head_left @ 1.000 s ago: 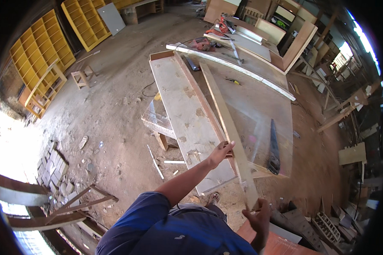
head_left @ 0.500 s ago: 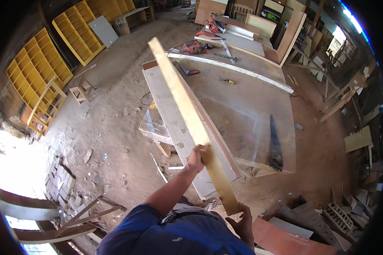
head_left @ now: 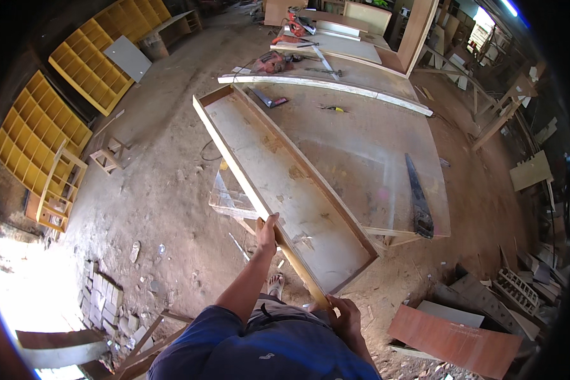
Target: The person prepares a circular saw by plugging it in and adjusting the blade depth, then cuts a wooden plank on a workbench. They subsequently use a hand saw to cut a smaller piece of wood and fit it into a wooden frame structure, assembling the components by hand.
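Observation:
A long pale wooden strip [head_left: 239, 170] lies along the left edge of a shallow wooden panel box [head_left: 275, 171], which rests slantwise on the worktable. Partway down the strip, my left hand [head_left: 268, 234] is closed round it. My right hand [head_left: 343, 315] pinches the strip's near end, at the box's near corner. A raised brown rim runs along the box's right side and far end, and its bottom is stained in patches. From here I cannot tell whether the strip touches the box all along.
On the worktable [head_left: 367, 145] lie a handsaw [head_left: 418, 196], a try square [head_left: 266, 97], a yellow-handled tool [head_left: 335, 109], a white batten [head_left: 323, 87] and a red power tool [head_left: 272, 62]. Yellow shelving [head_left: 38, 130] stands left. Scrap boards [head_left: 456, 339] are piled lower right.
The wooden strip has moved left and down, from across the box to its left edge, turning onto its narrow side. Both hands moved with it, still holding it.

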Motion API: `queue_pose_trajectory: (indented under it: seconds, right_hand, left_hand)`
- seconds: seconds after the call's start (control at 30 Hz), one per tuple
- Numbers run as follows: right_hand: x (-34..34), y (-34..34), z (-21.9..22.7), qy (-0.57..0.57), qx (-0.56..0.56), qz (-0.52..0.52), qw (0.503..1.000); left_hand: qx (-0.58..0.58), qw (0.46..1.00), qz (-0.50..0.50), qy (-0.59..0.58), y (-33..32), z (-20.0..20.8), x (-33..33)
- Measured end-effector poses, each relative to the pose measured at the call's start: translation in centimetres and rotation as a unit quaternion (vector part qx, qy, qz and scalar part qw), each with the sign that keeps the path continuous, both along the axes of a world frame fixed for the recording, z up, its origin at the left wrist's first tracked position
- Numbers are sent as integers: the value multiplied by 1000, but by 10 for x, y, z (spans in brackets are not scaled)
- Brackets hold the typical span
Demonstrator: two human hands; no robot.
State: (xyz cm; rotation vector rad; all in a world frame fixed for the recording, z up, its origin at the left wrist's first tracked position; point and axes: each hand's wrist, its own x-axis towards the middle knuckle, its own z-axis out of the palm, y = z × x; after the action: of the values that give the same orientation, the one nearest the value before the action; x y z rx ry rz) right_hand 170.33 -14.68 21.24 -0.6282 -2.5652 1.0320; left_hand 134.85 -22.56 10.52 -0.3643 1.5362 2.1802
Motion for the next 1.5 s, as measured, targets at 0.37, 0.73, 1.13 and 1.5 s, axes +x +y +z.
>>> queue_pose_trajectory:
  seconds: [0.37, 0.73, 1.13, 1.5]
  right_hand:
    - [-37, -49, -2, 11, 65, -113, 991]
    - [-28, -64, -16, -4, 50, -181, 982]
    - [-22, -79, -53, -2, 49, -260, 964]
    - [-27, -88, -84, 52, -123, -459, 878]
  left_hand:
    - [43, 983, -164, -73, -30, -39, -48]
    - [-1, 969, -241, -62, -34, -26, -42]
    - [-419, 814, -338, 220, -32, -37, -55]
    - [-300, 842, -374, 245, -22, -50, -66]
